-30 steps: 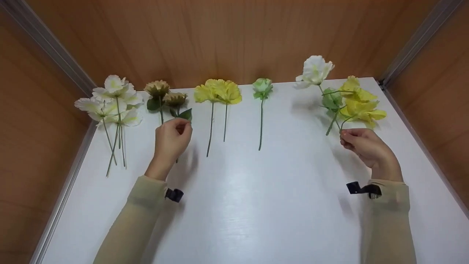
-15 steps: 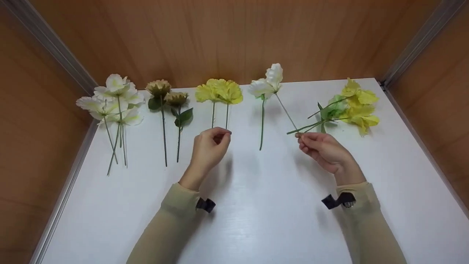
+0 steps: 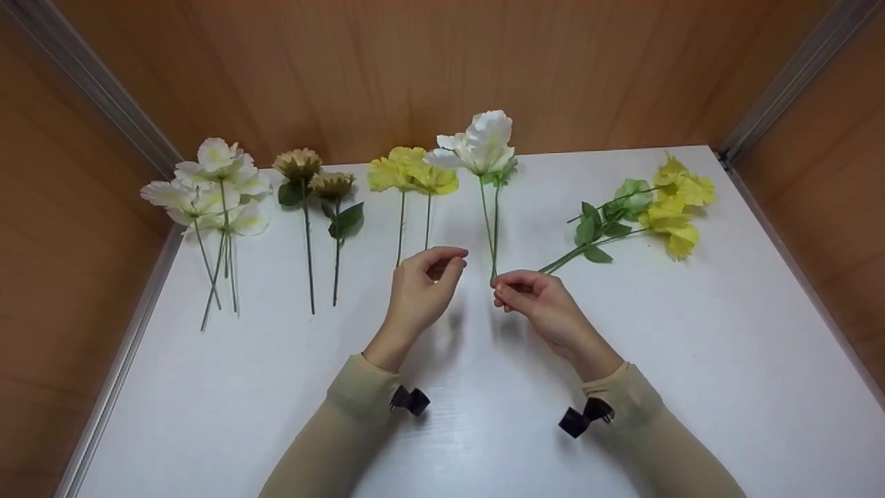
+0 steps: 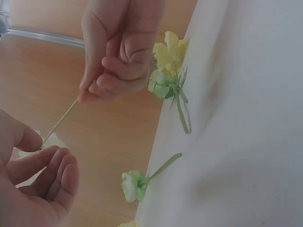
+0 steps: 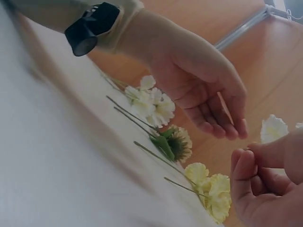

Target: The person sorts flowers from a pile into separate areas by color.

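My right hand [image 3: 543,304] pinches the low end of a white flower's stem between thumb and fingertips. The white flower [image 3: 484,145] stands up from it, its head overlapping the light green flower [image 3: 495,221] behind in the head view. To the left, my left hand [image 3: 429,287] hovers with thumb and index finger curved near each other and nothing between them. It overlaps the lower stems of two yellow flowers [image 3: 413,169]. In the left wrist view, the held stem [image 4: 61,120] runs from the right hand's fingertips towards the left thumb, the bloom partly hidden behind the left fingers.
Several white flowers [image 3: 221,187] lie at the back left of the white table [image 3: 442,429], beside two tan flowers [image 3: 299,166] with dark leaves. A pile of yellow flowers [image 3: 674,207] and a green one [image 3: 630,197] lies at the right. Wooden walls [image 3: 442,69] enclose the table.
My right hand has moved left and towards me, carrying the white flower away from the right-hand pile, whose stems have settled on the table. My left hand has moved right from the tan flowers.
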### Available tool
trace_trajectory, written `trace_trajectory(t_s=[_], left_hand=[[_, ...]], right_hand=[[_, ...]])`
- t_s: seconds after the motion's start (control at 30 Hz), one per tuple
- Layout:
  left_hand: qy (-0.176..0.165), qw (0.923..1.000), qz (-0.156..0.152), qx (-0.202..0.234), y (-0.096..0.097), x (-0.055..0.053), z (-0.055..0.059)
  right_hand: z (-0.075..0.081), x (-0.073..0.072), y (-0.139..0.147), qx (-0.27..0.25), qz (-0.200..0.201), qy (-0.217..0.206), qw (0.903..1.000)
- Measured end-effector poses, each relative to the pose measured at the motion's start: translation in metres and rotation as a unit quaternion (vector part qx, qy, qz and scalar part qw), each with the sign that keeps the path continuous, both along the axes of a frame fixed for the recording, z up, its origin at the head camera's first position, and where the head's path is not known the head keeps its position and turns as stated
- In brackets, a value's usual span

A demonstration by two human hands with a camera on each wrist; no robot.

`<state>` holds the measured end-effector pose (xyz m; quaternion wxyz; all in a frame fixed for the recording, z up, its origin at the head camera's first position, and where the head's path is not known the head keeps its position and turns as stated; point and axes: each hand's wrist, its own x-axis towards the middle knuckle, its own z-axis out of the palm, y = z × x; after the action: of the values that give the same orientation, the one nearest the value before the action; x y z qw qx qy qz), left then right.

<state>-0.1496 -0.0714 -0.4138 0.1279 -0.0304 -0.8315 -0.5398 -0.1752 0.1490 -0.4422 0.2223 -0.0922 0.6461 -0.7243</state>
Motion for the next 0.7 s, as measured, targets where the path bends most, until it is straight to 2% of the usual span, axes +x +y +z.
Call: trace_trajectory(t_s=[0.17,0.3,0.43,0.7], left_hand=[[-0.025,0.9983,-0.025,0.047,0.005,0.0,-0.007],[-0.035,0.9949,-0.031,0.09,0.006,0.0,-0.011],[-0.025,0.994,-0.033,0.102,0.007,-0.002,-0.013],[-0.019,0.9935,-0.023,0.109,0.006,-0.003,-0.012]], right_hand=[[-0.015,0.011,-0.02,0.021,-0.003,0.049,0.9986],[-0.024,0.019,-0.035,0.034,-0.006,0.08,0.9962],[-0.025,0.025,-0.041,0.032,-0.034,0.088,0.995],[-0.026,0.03,-0.045,0.047,-0.054,0.11,0.9914]])
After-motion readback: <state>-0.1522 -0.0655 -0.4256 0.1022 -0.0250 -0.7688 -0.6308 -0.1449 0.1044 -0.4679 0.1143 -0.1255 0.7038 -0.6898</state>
